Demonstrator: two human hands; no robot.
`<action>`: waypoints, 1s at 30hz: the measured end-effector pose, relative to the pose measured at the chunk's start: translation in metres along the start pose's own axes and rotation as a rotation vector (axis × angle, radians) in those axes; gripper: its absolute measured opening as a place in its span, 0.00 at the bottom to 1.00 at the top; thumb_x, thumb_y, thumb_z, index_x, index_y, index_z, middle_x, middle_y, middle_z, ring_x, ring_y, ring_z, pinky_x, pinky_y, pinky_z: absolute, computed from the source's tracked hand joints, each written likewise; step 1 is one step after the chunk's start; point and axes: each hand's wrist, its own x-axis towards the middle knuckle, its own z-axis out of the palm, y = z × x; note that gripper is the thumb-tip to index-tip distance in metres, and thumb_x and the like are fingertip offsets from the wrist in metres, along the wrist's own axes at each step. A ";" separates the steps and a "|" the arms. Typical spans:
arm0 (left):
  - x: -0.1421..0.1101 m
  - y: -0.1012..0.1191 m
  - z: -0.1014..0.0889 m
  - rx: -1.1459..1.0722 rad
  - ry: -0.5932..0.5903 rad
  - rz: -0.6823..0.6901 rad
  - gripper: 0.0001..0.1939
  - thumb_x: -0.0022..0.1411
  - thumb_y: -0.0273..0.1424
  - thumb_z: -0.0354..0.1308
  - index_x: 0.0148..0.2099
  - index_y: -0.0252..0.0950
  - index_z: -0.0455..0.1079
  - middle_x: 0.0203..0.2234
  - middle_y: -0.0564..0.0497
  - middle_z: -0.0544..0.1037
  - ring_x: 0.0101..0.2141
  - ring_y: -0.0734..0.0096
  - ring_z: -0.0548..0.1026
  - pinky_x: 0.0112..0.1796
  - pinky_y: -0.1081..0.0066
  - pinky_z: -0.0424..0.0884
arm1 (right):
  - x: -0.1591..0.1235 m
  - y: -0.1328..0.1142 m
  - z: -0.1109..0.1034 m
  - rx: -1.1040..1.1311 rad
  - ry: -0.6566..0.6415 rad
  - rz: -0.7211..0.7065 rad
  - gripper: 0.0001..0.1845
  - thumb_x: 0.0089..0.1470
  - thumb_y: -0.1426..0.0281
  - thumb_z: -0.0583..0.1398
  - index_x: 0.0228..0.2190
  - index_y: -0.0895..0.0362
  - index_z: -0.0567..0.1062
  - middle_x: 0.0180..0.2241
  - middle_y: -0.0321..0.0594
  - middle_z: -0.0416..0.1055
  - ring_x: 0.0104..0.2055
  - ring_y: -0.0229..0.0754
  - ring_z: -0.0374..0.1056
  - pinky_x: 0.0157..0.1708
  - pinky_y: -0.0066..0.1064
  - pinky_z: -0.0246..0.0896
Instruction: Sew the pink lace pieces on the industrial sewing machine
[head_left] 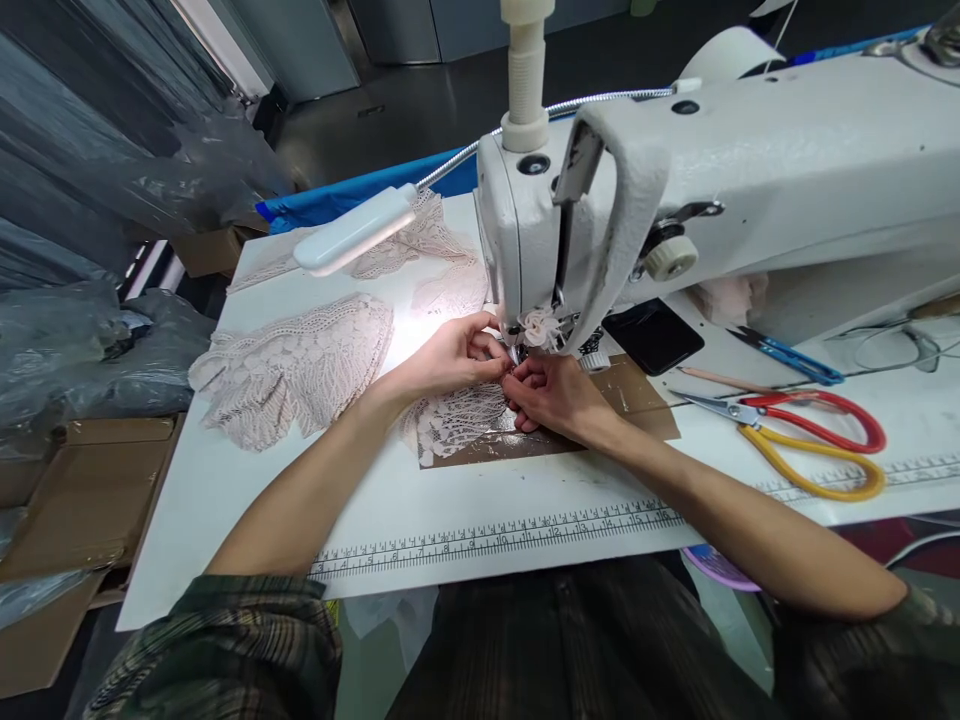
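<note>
Two plaid sleeves | left hand, right hand | one lace piece between

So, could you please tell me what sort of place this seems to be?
Probably a garment-sewing workshop: a large white sewing machine stands on the worktable, with pale lace pieces laid out and red-and-yellow-handled scissors nearby.
</note>
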 end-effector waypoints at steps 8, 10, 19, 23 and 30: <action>0.003 0.000 0.005 -0.107 0.118 -0.072 0.11 0.53 0.18 0.60 0.38 0.34 0.65 0.21 0.58 0.71 0.21 0.82 0.68 0.23 0.80 0.61 | -0.002 0.002 0.002 0.022 0.046 -0.063 0.12 0.55 0.76 0.61 0.21 0.56 0.70 0.18 0.32 0.70 0.18 0.34 0.70 0.15 0.19 0.67; 0.003 0.001 0.008 -0.127 0.134 -0.077 0.12 0.53 0.17 0.60 0.38 0.34 0.64 0.20 0.58 0.71 0.22 0.82 0.68 0.23 0.80 0.61 | -0.001 0.006 0.003 0.029 0.053 -0.089 0.11 0.54 0.76 0.61 0.21 0.55 0.70 0.18 0.32 0.70 0.18 0.34 0.70 0.16 0.20 0.68; 0.002 0.006 0.005 -0.098 0.094 -0.085 0.11 0.55 0.21 0.64 0.33 0.34 0.63 0.16 0.60 0.66 0.19 0.82 0.64 0.22 0.78 0.58 | 0.001 0.010 0.005 0.013 0.073 -0.134 0.10 0.57 0.74 0.59 0.23 0.57 0.70 0.20 0.34 0.70 0.18 0.33 0.70 0.16 0.19 0.67; 0.003 0.001 -0.006 -0.071 0.045 -0.070 0.09 0.57 0.26 0.65 0.34 0.34 0.66 0.15 0.59 0.66 0.17 0.82 0.60 0.19 0.77 0.54 | 0.002 0.012 0.005 -0.001 0.095 -0.138 0.07 0.56 0.74 0.60 0.25 0.57 0.72 0.21 0.34 0.71 0.19 0.34 0.71 0.17 0.20 0.69; 0.003 -0.003 -0.005 -0.073 -0.008 -0.065 0.11 0.52 0.25 0.66 0.38 0.31 0.69 0.22 0.54 0.75 0.21 0.81 0.66 0.21 0.78 0.59 | 0.002 0.012 0.006 0.002 0.095 -0.117 0.07 0.55 0.74 0.61 0.25 0.57 0.72 0.19 0.33 0.71 0.18 0.35 0.70 0.16 0.20 0.69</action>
